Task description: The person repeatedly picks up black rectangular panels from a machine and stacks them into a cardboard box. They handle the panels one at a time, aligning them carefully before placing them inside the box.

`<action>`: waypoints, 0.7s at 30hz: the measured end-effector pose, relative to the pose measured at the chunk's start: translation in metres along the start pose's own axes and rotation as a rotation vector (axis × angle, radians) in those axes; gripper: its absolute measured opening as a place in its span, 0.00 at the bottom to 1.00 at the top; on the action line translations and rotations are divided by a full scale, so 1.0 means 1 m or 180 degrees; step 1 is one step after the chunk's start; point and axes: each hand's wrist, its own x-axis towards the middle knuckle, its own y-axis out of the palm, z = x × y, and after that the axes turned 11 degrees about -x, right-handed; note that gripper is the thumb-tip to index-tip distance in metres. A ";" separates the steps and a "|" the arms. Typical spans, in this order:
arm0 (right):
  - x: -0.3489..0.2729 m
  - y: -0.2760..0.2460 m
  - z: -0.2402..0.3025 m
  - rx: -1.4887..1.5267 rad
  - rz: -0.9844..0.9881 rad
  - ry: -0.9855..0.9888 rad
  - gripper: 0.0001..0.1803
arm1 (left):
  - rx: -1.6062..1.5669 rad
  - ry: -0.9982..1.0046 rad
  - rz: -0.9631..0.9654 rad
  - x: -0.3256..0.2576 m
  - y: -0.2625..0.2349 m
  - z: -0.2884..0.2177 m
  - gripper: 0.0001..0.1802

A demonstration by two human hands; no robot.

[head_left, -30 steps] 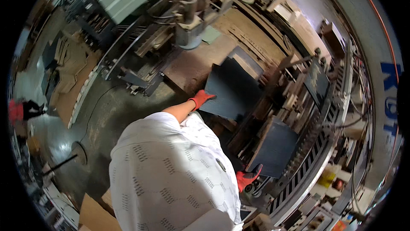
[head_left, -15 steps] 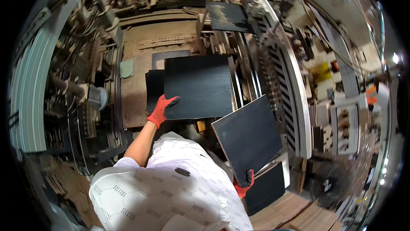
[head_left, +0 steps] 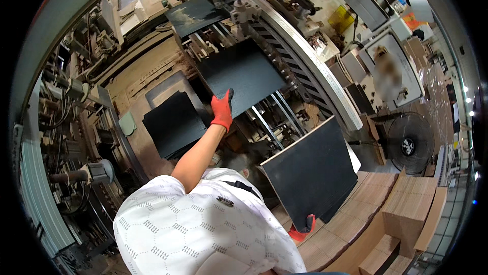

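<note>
A square black panel lies across metal rails in front of me. My left hand, in a red glove with dark fingertips, grips its near edge, thumb on top and the other fingers hidden. Down at the right, my right hand, gloved alike, is closed on the near corner of a second black panel, which is tilted with a pale far edge. Another black sheet shows partly under that panel. Left of my left forearm is a stack of thin black sheets.
A striped rail and a long pale beam run past the far right of the panels. Beyond stands a black fan. Stacked wood-coloured boards and an open cardboard box are at lower right. Machine cylinders project at left.
The view has turned rightward. My left hand has moved its panel right, off the black stack and over the rails. The right-hand panel now sits lower, above the wood-coloured boards.
</note>
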 end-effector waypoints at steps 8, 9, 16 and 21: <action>-0.032 -0.090 -0.027 -0.0869 -0.0831 0.0024 0.19 | 0.0517 0.0547 -0.0297 0.019 0.038 0.013 0.22; -0.029 -0.112 -0.038 -0.1109 -0.0810 -0.0050 0.19 | 0.0546 0.0566 -0.0279 0.016 0.040 0.008 0.23; 0.033 -0.121 0.034 0.0058 -0.0455 0.0735 0.31 | 0.0625 0.0326 -0.0056 0.029 0.026 0.005 0.23; 0.052 -0.232 -0.020 -0.1686 0.0390 -0.0286 0.27 | 0.0665 0.0499 0.0051 0.019 0.041 0.012 0.25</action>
